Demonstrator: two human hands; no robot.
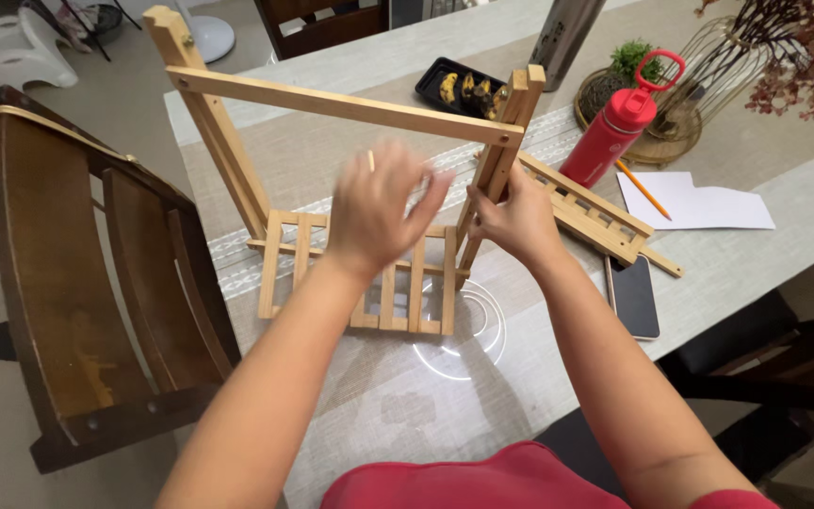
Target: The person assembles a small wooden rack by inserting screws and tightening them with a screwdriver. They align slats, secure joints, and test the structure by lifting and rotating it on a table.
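The right hand (518, 215) is closed around the lower part of a pale wooden upright (504, 151), fingers wrapped on the post where it meets the slatted base. The left hand (376, 207) hovers blurred above the middle of the rack, fingers spread, with a thin stick (370, 160) showing at its top; whether it grips anything I cannot tell. Between the hands stands a wooden rack frame (332, 104): two slanted uprights joined by a long crossbar, rising from a flat slatted shelf (398, 283) of light, smooth, square-edged wood. It sits near the front edge of a long table (482, 396) covered in a grey woven cloth, with a beige runner trimmed in white lace. Just right of the right hand lies a second slatted wooden panel (586, 212), and beside it a dark phone (633, 297) face down. Further back stand a red bottle (614, 132) with a loop handle, white paper (694, 203) with an orange pencil (643, 188), a black tray (459, 87) of food, and a wire basket (699, 85) of dried flowers. A dark wooden chair (77, 273) stands to the left.
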